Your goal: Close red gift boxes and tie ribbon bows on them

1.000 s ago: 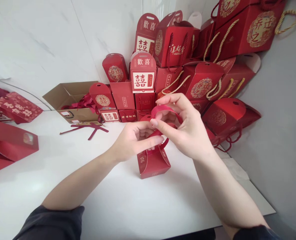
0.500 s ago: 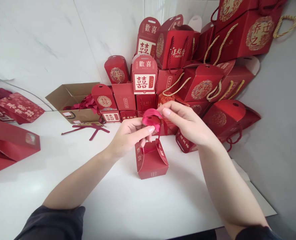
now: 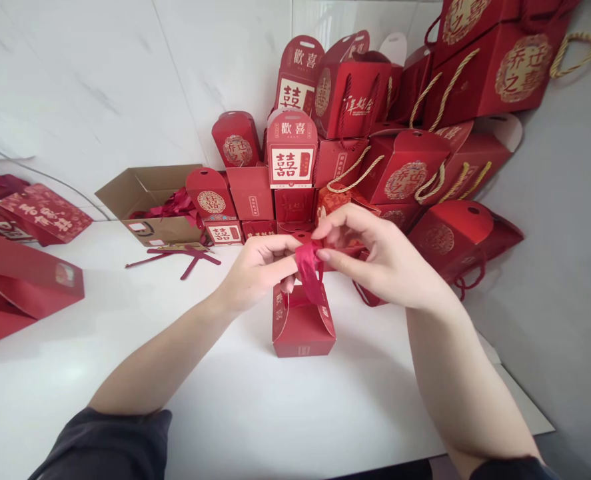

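The ribbon (image 3: pixel 310 277), just now a raised loop, hangs over the box (image 3: pixel 304 330) on the bench (image 3: pixel 225 400), apparently being wrapped; left hand (image 3: pixel 260 273) pinches it, right hand (image 3: pixel 390 260) touches it, grip unclear.

Above the small red box (image 3: pixel 304 337), the right hand (image 3: pixel 385 263), farther to the right half a second ago, is now close to the left hand (image 3: pixel 258 277), its thumb and index finger at the red ribbon (image 3: pixel 308 263). The ribbon, then an open loop arching over the box, now drapes flatter at the left hand's fingertips and hangs toward the box's top. The box shows its front more squarely than a second ago.
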{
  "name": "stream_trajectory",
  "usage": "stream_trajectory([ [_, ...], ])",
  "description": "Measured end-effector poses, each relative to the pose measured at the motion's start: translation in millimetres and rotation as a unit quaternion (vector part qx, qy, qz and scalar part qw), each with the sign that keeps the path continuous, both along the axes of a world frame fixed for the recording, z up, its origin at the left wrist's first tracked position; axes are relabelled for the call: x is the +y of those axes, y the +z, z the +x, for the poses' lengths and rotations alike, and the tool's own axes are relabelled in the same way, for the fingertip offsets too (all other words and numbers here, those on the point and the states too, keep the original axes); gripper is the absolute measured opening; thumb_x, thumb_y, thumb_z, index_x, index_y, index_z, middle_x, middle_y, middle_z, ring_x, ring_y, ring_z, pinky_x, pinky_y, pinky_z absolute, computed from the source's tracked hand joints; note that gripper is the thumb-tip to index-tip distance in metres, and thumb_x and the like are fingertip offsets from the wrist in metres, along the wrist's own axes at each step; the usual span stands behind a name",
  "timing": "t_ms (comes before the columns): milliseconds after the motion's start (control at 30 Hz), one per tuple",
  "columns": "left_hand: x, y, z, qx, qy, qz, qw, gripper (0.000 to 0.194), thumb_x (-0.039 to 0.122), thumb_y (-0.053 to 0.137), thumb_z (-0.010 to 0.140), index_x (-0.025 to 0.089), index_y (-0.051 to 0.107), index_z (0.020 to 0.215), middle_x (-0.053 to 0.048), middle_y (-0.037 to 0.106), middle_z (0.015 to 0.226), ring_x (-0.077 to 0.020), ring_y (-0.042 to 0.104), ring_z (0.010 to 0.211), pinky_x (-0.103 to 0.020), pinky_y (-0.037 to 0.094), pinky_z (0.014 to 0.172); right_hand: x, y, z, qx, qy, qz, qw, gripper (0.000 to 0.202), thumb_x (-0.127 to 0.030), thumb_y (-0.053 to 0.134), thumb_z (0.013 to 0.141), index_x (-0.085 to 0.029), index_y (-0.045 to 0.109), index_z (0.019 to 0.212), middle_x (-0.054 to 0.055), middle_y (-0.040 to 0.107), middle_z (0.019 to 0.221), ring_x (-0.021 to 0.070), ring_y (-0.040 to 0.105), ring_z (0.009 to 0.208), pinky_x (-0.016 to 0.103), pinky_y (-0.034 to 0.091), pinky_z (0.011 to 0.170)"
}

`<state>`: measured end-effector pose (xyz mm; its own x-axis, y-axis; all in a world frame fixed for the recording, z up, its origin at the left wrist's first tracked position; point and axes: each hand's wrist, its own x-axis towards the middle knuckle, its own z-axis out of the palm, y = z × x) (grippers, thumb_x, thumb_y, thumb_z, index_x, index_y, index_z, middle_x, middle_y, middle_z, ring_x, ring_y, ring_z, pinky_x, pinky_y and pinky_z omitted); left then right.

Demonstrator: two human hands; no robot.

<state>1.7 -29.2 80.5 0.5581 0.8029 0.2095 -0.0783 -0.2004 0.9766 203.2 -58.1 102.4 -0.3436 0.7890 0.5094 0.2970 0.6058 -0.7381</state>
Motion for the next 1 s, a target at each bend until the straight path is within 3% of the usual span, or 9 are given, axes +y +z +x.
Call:
stream_trajectory([
  [133, 1, -3.5, 0, 0.006, -0.005, -0.001, 1.0, 0.013, 0.023, 0.066, 0.084, 0.015, 0.067, 0.074, 0.002, 0.059, 0.058, -0.0059, 0.054, 0.045, -0.018, 0.043, 0.045, 0, 2.8, 1, -0.045, 0.089, 0.053, 0.994, 0.038, -0.006, 0.057, 0.084, -0.025, 0.063, 0.116, 0.006, 0.057, 0.123, 0.0198, 0.055, 0.114, 0.033, 0.05, 0.093],
  [267, 1, -4.2, 0, -0.001, -0.025, -0.011, 1.0, 0.009, 0.022, 0.068, 0.082, 0.015, 0.07, 0.078, 0.001, 0.06, 0.058, -0.0066, 0.055, 0.046, -0.018, 0.044, 0.046, -1, 1.9, -1, -0.033, 0.131, 0.049, 0.99, 0.028, -0.007, 0.059, 0.084, -0.022, 0.07, 0.104, 0.005, 0.064, 0.113, 0.0176, 0.062, 0.104, 0.031, 0.052, 0.089],
  [367, 0, -1.6, 0, -0.02, -0.045, -0.049, 0.998, 0.012, 0.026, 0.072, 0.08, 0.014, 0.072, 0.076, 0.0, 0.062, 0.059, -0.0053, 0.054, 0.044, -0.016, 0.042, 0.043, -2, 0.2, -3, 0.063, 0.085, 0.014, 0.994, 0.012, -0.016, 0.063, 0.086, -0.021, 0.072, 0.093, 0.003, 0.07, 0.092, 0.0156, 0.066, 0.086, 0.03, 0.054, 0.079],
  [567, -1, 9.3, -2, -0.14, -0.058, -0.178, 0.972, 0.015, 0.029, 0.081, 0.07, 0.02, 0.075, 0.079, 0.002, 0.066, 0.057, -0.0027, 0.052, 0.04, -0.011, 0.04, 0.038, 1, 0.8, 0, 0.257, -0.015, -0.055, 0.965, 0.006, -0.028, 0.069, 0.084, -0.024, 0.071, 0.087, 0.001, 0.071, 0.081, 0.0133, 0.063, 0.069, 0.025, 0.049, 0.057],
  [667, 0, 17.6, -3, -0.174, -0.043, -0.155, 0.972, 0.014, 0.027, 0.083, 0.069, 0.018, 0.073, 0.075, 0.0, 0.071, 0.065, -0.0055, 0.062, 0.051, -0.011, 0.048, 0.047, 3, 2.5, 4, 0.293, -0.033, -0.076, 0.952, 0.012, -0.035, 0.067, 0.086, -0.024, 0.071, 0.085, -0.001, 0.067, 0.071, 0.0091, 0.052, 0.054, 0.023, 0.04, 0.047],
  [767, 3, 25.3, -2, -0.188, -0.033, -0.118, 0.974, 0.01, 0.022, 0.08, 0.072, 0.018, 0.073, 0.078, 0.0, 0.073, 0.071, -0.0066, 0.066, 0.059, -0.013, 0.053, 0.056, 2, 4.6, 6, 0.304, -0.031, -0.085, 0.948, 0.02, -0.038, 0.063, 0.088, -0.023, 0.071, 0.078, -0.001, 0.063, 0.068, 0.0081, 0.046, 0.051, 0.023, 0.038, 0.048],
  [867, 8, 30.5, 3, -0.209, -0.017, -0.076, 0.975, 0.01, 0.022, 0.079, 0.074, 0.019, 0.072, 0.08, 0.002, 0.073, 0.074, -0.0069, 0.066, 0.064, -0.014, 0.054, 0.062, 1, 4.8, 3, 0.328, 0.02, -0.119, 0.937, 0.017, -0.034, 0.066, 0.086, -0.022, 0.066, 0.074, -0.001, 0.061, 0.068, 0.0086, 0.045, 0.054, 0.022, 0.037, 0.049],
  [1000, 12, 30.9, 14, -0.195, -0.042, -0.035, 0.979, 0.011, 0.026, 0.077, 0.076, 0.018, 0.071, 0.081, -0.001, 0.074, 0.09, -0.0115, 0.068, 0.074, -0.025, 0.058, 0.072, 5, -3.5, -7, 0.319, 0.125, -0.232, 0.91, 0.02, -0.035, 0.064, 0.087, -0.02, 0.063, 0.075, -0.001, 0.059, 0.069, 0.0094, 0.05, 0.06, 0.022, 0.042, 0.055],
])
